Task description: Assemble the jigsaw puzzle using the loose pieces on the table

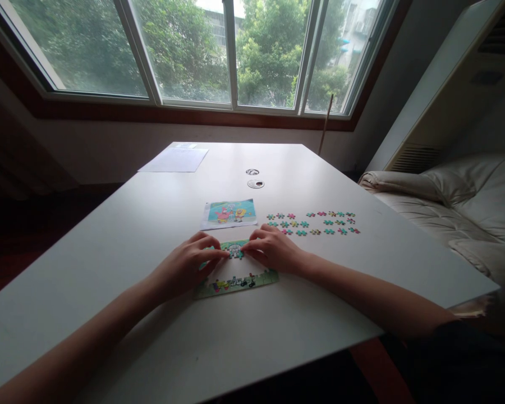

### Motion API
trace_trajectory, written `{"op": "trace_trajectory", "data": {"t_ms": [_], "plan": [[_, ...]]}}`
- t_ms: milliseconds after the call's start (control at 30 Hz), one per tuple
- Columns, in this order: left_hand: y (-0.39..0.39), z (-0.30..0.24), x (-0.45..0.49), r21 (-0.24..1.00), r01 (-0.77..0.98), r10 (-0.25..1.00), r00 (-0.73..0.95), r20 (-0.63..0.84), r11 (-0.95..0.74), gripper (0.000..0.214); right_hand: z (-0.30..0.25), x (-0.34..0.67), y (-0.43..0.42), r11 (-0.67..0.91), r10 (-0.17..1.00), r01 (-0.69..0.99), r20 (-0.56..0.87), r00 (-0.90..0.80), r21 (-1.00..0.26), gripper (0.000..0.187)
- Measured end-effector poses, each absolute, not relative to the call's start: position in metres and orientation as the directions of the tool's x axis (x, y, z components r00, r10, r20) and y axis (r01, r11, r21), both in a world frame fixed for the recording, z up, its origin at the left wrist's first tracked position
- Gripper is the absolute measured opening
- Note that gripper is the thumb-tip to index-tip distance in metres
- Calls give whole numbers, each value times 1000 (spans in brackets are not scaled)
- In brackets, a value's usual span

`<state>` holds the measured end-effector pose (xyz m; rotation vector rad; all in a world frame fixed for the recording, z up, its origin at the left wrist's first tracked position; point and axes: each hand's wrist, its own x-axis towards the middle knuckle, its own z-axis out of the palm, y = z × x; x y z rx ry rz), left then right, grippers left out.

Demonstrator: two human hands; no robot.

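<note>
A partly assembled jigsaw puzzle lies on the white table, with a green border and a bare gap across its middle. At its upper part, a few joined jigsaw pieces show between my two hands. My left hand is closed, thumb and forefinger at the left side of these pieces. From the right, my right hand is closed too, its fingertips against their other side. My fingers and palms cover parts of the puzzle's left and right edges. Just beyond lies a reference picture with cartoon figures.
Several loose jigsaw pieces are spread in rows to the right of my right hand. Two round grommets sit in the white table farther back. A paper sheet lies at the far left corner. A pale sofa stands right.
</note>
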<state>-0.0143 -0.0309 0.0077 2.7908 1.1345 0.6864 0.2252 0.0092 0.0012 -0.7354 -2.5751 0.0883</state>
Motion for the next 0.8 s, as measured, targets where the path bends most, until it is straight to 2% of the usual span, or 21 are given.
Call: {"op": "trace_trajectory", "data": {"t_ms": [333, 633, 800], "plan": [[-33, 11, -14, 201, 650, 668, 631, 395, -733, 22, 17, 236, 9, 895, 432, 438, 394, -811, -80, 20], [-28, 16, -28, 130, 683, 673, 637, 376, -719, 23, 12, 271, -5, 894, 430, 445, 398, -811, -59, 17], [-26, 15, -31, 94, 711, 692, 633, 348, -697, 23, 6, 277, -12, 896, 433, 434, 405, -805, -97, 16]]}}
